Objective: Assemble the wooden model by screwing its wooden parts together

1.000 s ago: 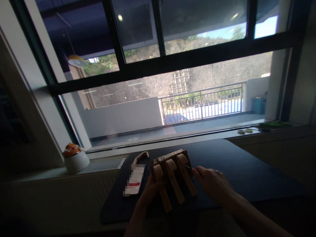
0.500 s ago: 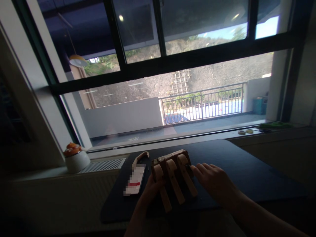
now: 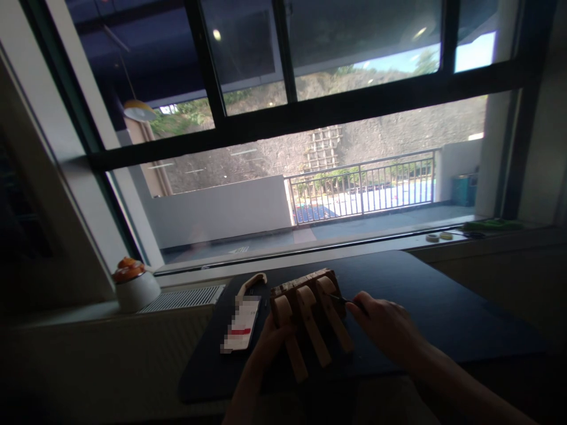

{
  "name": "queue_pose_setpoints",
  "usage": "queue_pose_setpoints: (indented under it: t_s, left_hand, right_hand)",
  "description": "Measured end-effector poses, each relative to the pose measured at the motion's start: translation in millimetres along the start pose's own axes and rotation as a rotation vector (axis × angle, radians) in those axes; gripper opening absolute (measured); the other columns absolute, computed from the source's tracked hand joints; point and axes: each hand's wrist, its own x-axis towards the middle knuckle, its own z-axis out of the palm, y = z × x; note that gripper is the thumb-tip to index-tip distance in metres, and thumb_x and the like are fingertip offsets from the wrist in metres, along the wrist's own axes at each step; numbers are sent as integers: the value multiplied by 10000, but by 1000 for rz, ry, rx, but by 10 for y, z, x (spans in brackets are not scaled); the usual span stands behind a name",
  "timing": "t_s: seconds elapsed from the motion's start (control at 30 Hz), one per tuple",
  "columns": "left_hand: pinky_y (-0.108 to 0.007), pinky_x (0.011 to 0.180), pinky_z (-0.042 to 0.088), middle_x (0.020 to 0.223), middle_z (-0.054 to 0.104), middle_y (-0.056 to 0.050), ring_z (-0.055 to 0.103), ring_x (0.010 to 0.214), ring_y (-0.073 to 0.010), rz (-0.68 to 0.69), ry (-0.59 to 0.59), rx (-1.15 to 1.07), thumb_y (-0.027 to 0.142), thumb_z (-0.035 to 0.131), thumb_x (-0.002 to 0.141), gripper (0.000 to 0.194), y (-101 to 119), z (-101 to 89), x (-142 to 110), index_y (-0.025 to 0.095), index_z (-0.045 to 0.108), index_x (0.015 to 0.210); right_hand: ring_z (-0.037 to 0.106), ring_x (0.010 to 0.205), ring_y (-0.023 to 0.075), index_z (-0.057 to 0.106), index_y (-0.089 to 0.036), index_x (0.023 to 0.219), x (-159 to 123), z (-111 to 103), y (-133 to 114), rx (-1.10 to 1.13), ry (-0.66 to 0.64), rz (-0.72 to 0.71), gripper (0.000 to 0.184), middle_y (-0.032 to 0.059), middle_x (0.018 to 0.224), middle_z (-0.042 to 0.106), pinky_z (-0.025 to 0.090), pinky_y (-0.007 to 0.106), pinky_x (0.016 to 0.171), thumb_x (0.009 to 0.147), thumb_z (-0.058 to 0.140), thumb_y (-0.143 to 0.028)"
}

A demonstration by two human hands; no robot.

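- Left hand (image 3: 271, 337) grips the rack (image 3: 312, 321) near the table's (image 3: 398, 280) near edge, likely to steady it.
- Right hand (image 3: 378, 319) grips a thin tool (image 3: 339, 299), tip at the rightmost strip (image 3: 339, 327), probably for control.
- Phone (image 3: 244, 323) lies toward the left edge, perhaps to leave working room.

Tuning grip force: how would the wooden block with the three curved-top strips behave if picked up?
Likely stiff: the wooden block looks solid, its strips straight below the curves.
Probably won't roll; the block looks long and angular.
Might tip toward the strips, since they jut well past it.
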Motion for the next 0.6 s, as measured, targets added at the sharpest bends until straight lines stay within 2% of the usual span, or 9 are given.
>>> queue_pose_setpoints:
  t_s: [0.1,0.17,0.27,0.33,0.37,0.47,0.6]
  left_hand:
    - [-378,795,499,908,700,-83,630,911,-301,-2,-4,-1,230,784,555,505,8,4,-10,133,659,1035]
    - [-380,804,498,912,701,-85,629,921,-305,5,-10,2,235,785,560,517,13,2,-16,131,656,1051]
    - [-374,798,501,909,704,-82,629,917,-306,10,-18,17,236,783,568,515,21,1,-20,134,658,1057]
    - [-372,788,504,893,706,-77,634,900,-302,4,-25,21,236,778,576,511,30,8,-24,135,657,1061]
    - [-372,787,505,886,707,-75,637,894,-300,-1,-30,19,236,775,581,512,37,13,-26,137,655,1069]
    - [-376,795,505,886,708,-72,639,901,-301,-8,-38,10,232,770,587,523,57,28,-34,141,647,1088]
    - [-378,809,501,928,707,-81,631,934,-311,2,-22,11,214,770,578,511,59,24,-33,138,652,1069]
  right_hand:
    - [689,708,233,581,-224,786,16,-36,9,31,-46,57,338,45,719,719,281,289,535,960,337,-380]
    - [689,714,237,592,-227,806,3,-43,-1,19,-53,38,332,43,732,719,287,294,543,959,331,-366]
    - [689,778,222,572,-227,1030,-38,-37,-31,34,-35,-79,196,34,859,725,340,286,588,923,413,-269]
    - [679,806,201,518,-205,1142,-60,-36,-58,12,-1,-182,287,40,923,709,365,273,610,862,477,-160]
    - [672,796,192,523,-197,1127,-66,-39,-73,-20,15,-231,308,38,907,700,367,268,607,836,485,-105]
    - [641,699,175,573,-198,913,-63,-51,-111,-129,56,-354,257,16,782,660,340,268,562,794,464,3]
    - [633,609,162,552,-197,827,-44,-21,-130,-157,137,-434,225,-3,704,648,308,270,524,787,496,17]
